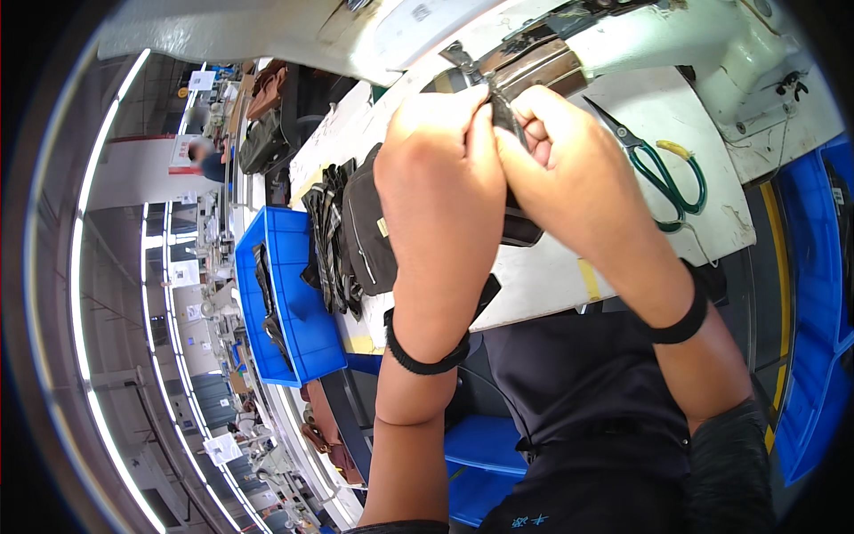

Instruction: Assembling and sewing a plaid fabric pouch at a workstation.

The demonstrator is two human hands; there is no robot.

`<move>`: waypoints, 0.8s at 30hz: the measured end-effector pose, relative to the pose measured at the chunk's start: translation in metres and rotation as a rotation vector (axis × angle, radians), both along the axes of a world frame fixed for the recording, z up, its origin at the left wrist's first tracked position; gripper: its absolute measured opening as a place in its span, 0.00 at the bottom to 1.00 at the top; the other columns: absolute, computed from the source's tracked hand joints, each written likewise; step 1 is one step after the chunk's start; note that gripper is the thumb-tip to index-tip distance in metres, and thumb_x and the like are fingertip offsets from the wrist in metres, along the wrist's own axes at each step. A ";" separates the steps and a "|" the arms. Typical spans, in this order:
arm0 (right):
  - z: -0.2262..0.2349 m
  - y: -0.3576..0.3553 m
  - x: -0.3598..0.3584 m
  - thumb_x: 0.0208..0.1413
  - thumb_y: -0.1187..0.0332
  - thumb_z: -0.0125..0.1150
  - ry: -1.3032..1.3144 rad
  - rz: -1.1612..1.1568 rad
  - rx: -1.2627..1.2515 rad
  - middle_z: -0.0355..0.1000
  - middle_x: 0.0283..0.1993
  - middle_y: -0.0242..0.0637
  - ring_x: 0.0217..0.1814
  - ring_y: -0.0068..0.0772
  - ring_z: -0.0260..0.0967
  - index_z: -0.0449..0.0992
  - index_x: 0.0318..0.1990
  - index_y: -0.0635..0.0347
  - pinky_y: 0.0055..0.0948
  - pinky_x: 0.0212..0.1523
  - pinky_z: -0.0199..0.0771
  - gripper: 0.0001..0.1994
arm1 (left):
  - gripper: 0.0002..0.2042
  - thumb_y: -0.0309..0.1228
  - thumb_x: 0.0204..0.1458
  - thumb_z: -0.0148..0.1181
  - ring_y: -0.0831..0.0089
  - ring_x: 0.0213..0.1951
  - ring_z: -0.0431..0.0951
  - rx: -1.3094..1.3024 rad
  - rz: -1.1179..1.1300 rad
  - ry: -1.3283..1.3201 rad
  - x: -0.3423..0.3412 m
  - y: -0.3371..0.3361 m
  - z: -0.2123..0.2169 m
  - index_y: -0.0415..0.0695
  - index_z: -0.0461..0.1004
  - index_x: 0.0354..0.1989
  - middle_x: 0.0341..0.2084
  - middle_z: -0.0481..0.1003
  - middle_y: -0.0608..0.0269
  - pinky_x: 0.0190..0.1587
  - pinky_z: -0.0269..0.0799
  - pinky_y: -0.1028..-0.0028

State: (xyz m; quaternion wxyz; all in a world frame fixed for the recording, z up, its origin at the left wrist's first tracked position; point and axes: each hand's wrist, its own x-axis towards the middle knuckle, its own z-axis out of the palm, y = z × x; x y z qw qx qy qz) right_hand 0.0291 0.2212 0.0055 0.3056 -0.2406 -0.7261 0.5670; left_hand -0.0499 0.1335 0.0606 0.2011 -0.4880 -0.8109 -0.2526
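My left hand [442, 169] and my right hand [574, 165] are close together near the sewing machine [623, 44], fingers closed. Between them they pinch a narrow dark fabric piece [505, 114], its end by the metal parts of the machine. Most of that piece is hidden behind my fingers. Below and left of my left hand lies a dark grey bag [369, 236] with a zip and a small yellow tag. Right of my right hand, green-handled scissors [654, 169] rest on the white table [543, 289].
A bundle of black straps [331, 240] lies on the table's left side. Beside it stands a blue bin [307, 334] holding dark strips. Another blue bin [814, 311] is at far right. A person [209, 162] is in the background at left.
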 end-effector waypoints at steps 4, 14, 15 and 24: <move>-0.017 -0.006 -0.001 0.61 0.68 0.57 0.218 -0.079 -0.053 0.76 0.31 0.55 0.36 0.61 0.75 0.74 0.41 0.63 0.50 0.39 0.75 0.08 | 0.09 0.22 0.54 0.66 0.52 0.38 0.82 -0.022 0.002 -0.066 0.002 -0.004 -0.003 0.36 0.84 0.43 0.35 0.81 0.50 0.43 0.77 0.62; -0.014 -0.020 0.003 0.57 0.75 0.52 0.248 -0.064 -0.110 0.76 0.33 0.58 0.36 0.64 0.76 0.76 0.50 0.64 0.50 0.39 0.77 0.14 | 0.07 0.22 0.56 0.69 0.61 0.32 0.82 -0.002 -0.057 0.107 -0.001 -0.016 -0.008 0.40 0.86 0.43 0.34 0.80 0.56 0.38 0.77 0.69; -0.018 -0.023 -0.001 0.56 0.75 0.52 0.329 -0.175 -0.019 0.76 0.34 0.59 0.37 0.65 0.76 0.76 0.50 0.65 0.51 0.40 0.77 0.15 | 0.07 0.22 0.56 0.68 0.62 0.33 0.82 0.028 -0.073 0.072 -0.003 -0.016 -0.008 0.39 0.85 0.42 0.33 0.81 0.55 0.39 0.77 0.70; -0.007 -0.015 0.011 0.55 0.77 0.49 0.232 0.079 -0.263 0.76 0.35 0.63 0.40 0.70 0.75 0.76 0.49 0.67 0.54 0.42 0.77 0.15 | 0.10 0.25 0.61 0.68 0.83 0.36 0.78 0.261 -0.010 -1.003 -0.028 -0.023 0.009 0.33 0.84 0.48 0.35 0.83 0.66 0.41 0.73 0.82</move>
